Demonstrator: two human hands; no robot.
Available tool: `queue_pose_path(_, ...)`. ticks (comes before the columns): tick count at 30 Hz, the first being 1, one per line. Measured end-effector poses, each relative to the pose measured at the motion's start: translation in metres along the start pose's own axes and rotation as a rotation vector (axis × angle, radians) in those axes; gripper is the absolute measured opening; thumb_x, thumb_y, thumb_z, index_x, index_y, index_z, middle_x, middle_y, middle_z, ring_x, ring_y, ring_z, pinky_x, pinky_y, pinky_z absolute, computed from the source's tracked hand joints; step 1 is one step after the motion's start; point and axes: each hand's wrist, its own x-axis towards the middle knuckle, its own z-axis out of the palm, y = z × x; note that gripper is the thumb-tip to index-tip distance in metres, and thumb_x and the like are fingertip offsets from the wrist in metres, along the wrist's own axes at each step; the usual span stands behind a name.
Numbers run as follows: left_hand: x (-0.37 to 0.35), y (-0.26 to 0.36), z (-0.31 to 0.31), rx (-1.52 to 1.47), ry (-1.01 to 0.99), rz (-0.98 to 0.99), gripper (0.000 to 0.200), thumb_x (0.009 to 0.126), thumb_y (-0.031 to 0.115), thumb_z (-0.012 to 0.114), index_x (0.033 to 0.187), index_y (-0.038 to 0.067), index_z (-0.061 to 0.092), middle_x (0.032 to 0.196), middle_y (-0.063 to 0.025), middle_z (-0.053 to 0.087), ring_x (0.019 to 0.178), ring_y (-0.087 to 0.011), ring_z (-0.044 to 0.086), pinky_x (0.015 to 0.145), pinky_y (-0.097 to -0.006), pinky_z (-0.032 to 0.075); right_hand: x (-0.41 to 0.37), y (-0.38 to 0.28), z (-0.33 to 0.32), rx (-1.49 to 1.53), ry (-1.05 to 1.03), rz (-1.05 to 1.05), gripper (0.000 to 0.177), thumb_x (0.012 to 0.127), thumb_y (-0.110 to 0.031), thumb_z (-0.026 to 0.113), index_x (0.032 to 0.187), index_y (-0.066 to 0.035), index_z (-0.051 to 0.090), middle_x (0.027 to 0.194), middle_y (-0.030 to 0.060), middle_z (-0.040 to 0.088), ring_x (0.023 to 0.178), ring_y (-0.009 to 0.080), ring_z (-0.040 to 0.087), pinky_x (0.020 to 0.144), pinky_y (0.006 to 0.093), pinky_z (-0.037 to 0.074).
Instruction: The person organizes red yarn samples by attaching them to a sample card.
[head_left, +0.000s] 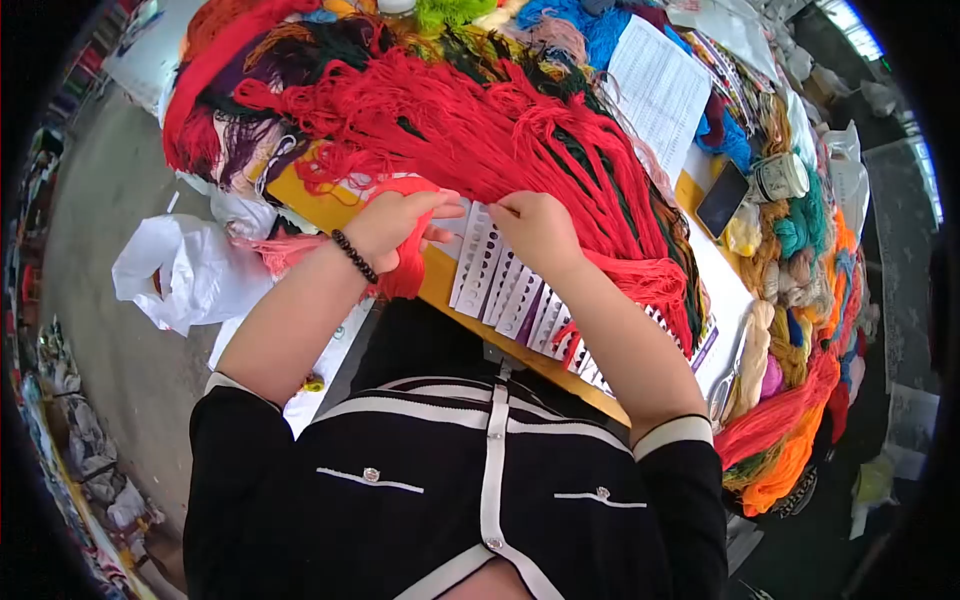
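Left hand [400, 225]: red skein [406, 264] against your palm, fingers spread.
Right hand [537, 232]: fingers pinched; you can't tell on what.
Punched cards [476, 262]: beside your pinch; calls for steadiness.

Vivid red yarn [480, 130] spills over strands of dark green and black; bright orange [775, 475], teal [792, 236] and blue skeins [560, 22] crowd the yellow-orange tabletop [315, 205]. White cards [478, 262] carry rows of dark round dots, and a black top [440, 480] bears white trim.
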Motion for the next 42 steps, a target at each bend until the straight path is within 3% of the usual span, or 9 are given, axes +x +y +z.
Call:
queue_pose_path(6, 0.028, -0.018, 0.015, -0.001, 0.107, -0.012, 0.026, 0.088, 0.024, 0.053, 0.107, 0.007, 0.056, 0.105, -0.0092, 0.062, 0.081, -0.0170, 0.060, 0.060, -0.0224, 0.043, 0.014, 0.009, 0.013, 0.111, -0.135, 0.149, 0.027, 0.081, -0.026, 0.057, 0.075, -0.001, 0.066, 0.067, 0.0179, 0.062, 0.067, 0.0329, 0.062, 0.064, 0.0405, 0.048)
queue_pose_path(12, 0.050, -0.032, 0.024, 0.133, 0.187, 0.185, 0.017, 0.081, 0.008, 0.059, 0.097, 0.006, 0.053, 0.081, -0.0029, 0.057, 0.069, -0.0117, 0.054, 0.057, -0.0253, 0.044, 0.023, 0.012, 0.007, 0.338, -0.226, 0.324, 0.029, 0.087, -0.022, 0.056, 0.076, 0.004, 0.062, 0.061, 0.0056, 0.060, 0.053, 0.0126, 0.057, 0.049, 0.0256, 0.044)
queue_pose_path(21, 0.049, -0.031, 0.027, 0.394, 0.196, 0.276, 0.019, 0.080, 0.009, 0.060, 0.095, 0.001, 0.051, 0.073, -0.0078, 0.057, 0.061, -0.0168, 0.056, 0.058, -0.0305, 0.047, 0.018, -0.015, 0.010, -0.316, -0.197, 0.065, 0.043, 0.090, -0.035, 0.042, 0.081, 0.002, 0.062, 0.072, 0.0220, 0.061, 0.072, 0.0384, 0.060, 0.066, 0.0451, 0.046)
queue_pose_path(25, 0.049, -0.029, 0.014, 0.602, 0.204, 0.380, 0.016, 0.078, 0.006, 0.060, 0.091, 0.003, 0.053, 0.077, -0.0071, 0.056, 0.068, -0.0149, 0.055, 0.060, -0.0300, 0.046, 0.013, 0.002, -0.001, 0.024, -0.267, 0.181, 0.033, 0.082, -0.033, 0.059, 0.092, -0.001, 0.058, 0.075, 0.0178, 0.061, 0.075, 0.0332, 0.061, 0.069, 0.0404, 0.046)
queue_pose_path(27, 0.046, -0.025, 0.000, 0.876, 0.338, 0.655, 0.017, 0.075, 0.007, 0.062, 0.089, 0.002, 0.052, 0.076, -0.0086, 0.057, 0.069, -0.0178, 0.057, 0.064, -0.0308, 0.046, 0.010, 0.002, -0.002, 0.125, -0.263, 0.195, 0.035, 0.078, -0.030, 0.066, 0.096, -0.002, 0.057, 0.076, 0.0164, 0.061, 0.076, 0.0314, 0.061, 0.070, 0.0387, 0.046)
queue_pose_path(29, 0.039, -0.016, -0.002, 0.918, 0.324, 0.519, 0.020, 0.074, 0.008, 0.063, 0.089, 0.002, 0.053, 0.079, -0.0090, 0.058, 0.073, -0.0192, 0.058, 0.066, -0.0303, 0.046, 0.009, -0.002, -0.005, 0.034, -0.275, 0.168, 0.045, 0.069, -0.025, 0.074, 0.100, -0.002, 0.053, 0.081, 0.0144, 0.061, 0.077, 0.0273, 0.061, 0.070, 0.0355, 0.046)
queue_pose_path(35, 0.031, -0.011, 0.004, 0.815, 0.223, 0.604, 0.019, 0.077, 0.006, 0.063, 0.094, 0.004, 0.055, 0.086, -0.0082, 0.062, 0.079, -0.0171, 0.060, 0.068, -0.0300, 0.047, 0.007, 0.002, -0.003, 0.046, -0.252, 0.156, 0.041, 0.072, -0.023, 0.072, 0.100, -0.001, 0.052, 0.081, 0.0144, 0.061, 0.074, 0.0234, 0.061, 0.065, 0.0333, 0.047)
queue_pose_path(37, 0.018, -0.005, 0.015, -0.288, 0.005, 0.306, 0.020, 0.080, 0.006, 0.062, 0.098, 0.003, 0.053, 0.086, -0.0065, 0.064, 0.079, -0.0158, 0.061, 0.071, -0.0277, 0.047, 0.006, 0.006, 0.001, 0.131, -0.258, 0.185, 0.036, 0.076, -0.020, 0.069, 0.100, -0.001, 0.052, 0.080, 0.0131, 0.062, 0.072, 0.0209, 0.061, 0.064, 0.0317, 0.047)
queue_pose_path(42, 0.018, -0.009, 0.015, -0.376, -0.014, 0.301, 0.018, 0.083, 0.005, 0.060, 0.099, 0.004, 0.053, 0.093, -0.0069, 0.063, 0.081, -0.0144, 0.060, 0.073, -0.0276, 0.047, 0.007, 0.011, 0.002, 0.422, -0.262, 0.250, 0.019, 0.085, -0.011, 0.058, 0.099, 0.000, 0.050, 0.076, 0.0091, 0.063, 0.067, 0.0133, 0.060, 0.059, 0.0263, 0.047)
